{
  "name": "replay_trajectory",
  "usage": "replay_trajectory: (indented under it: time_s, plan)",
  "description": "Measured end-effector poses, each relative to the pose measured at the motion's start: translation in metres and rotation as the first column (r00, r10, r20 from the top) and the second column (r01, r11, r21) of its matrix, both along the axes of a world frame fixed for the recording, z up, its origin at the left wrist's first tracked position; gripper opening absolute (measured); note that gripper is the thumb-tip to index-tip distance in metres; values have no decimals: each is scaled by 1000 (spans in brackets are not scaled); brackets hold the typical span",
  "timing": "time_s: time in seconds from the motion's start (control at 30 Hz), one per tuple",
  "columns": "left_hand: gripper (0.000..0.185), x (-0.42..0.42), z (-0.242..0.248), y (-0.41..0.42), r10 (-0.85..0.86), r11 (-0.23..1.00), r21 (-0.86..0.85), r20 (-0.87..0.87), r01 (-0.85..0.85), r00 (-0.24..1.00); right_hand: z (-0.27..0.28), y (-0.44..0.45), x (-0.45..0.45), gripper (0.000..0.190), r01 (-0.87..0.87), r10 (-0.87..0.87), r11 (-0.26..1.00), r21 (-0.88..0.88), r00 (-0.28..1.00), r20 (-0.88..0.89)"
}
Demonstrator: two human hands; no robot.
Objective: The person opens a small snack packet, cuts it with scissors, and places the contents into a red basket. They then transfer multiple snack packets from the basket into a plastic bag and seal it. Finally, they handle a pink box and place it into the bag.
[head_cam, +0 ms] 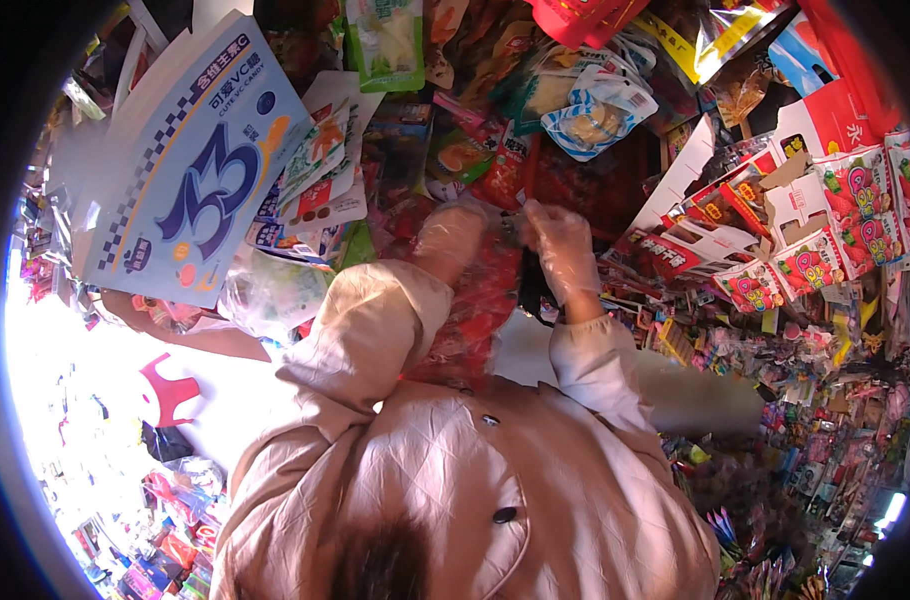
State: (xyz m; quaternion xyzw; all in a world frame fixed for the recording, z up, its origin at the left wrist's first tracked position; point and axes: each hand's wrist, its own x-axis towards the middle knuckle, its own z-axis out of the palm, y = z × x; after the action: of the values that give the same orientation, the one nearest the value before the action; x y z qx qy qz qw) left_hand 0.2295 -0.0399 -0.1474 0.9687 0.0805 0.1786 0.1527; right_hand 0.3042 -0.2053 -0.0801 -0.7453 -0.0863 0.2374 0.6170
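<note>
Both of my hands are in thin, clear plastic gloves, close together in front of packaged snacks. My left hand [453, 231] is at the top of a transparent plastic bag [481, 300] with red contents; its fingers are hidden from above. To its right, my right hand [561, 244] has its fingers bent together near the bag's upper edge, and blur hides what is between them. The bag hangs between my forearms, down to my jacket [455, 450]. Just beyond my hands lies a red snack packet [506, 169], beside a green and orange packet [462, 154].
A large blue candy box [192, 165] stands at the left. Opened red and white cartons [770, 202] and strawberry-pictured candy packets [807, 262] crowd the right. A blue-striped packet [601, 116] hangs ahead. Behind at left is a red stool [170, 390].
</note>
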Motion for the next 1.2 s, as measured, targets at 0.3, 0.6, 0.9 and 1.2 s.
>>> replay_trajectory:
  time_s: [0.3, 0.6, 0.9, 1.2]
  plan:
    - [14, -6, 5, -2, -23, 993, -115, 32, 26, 999, -17, 118, 64, 42, 140, 474, 834, -533, 311, 824]
    - [14, -7, -3, -1, 10, 994, -109, 66, -3, 998, -51, 161, 117, 53, 94, 478, 810, -580, 469, 743]
    - [16, -8, -5, -3, 5, 967, -253, 23, 1, 1000, -29, 115, 102, 43, 121, 556, 772, -625, 350, 754]
    - [14, -10, 0, -2, -13, 982, -187, 95, 30, 995, 9, 49, 11, 26, 103, 218, 971, -217, -2, 976]
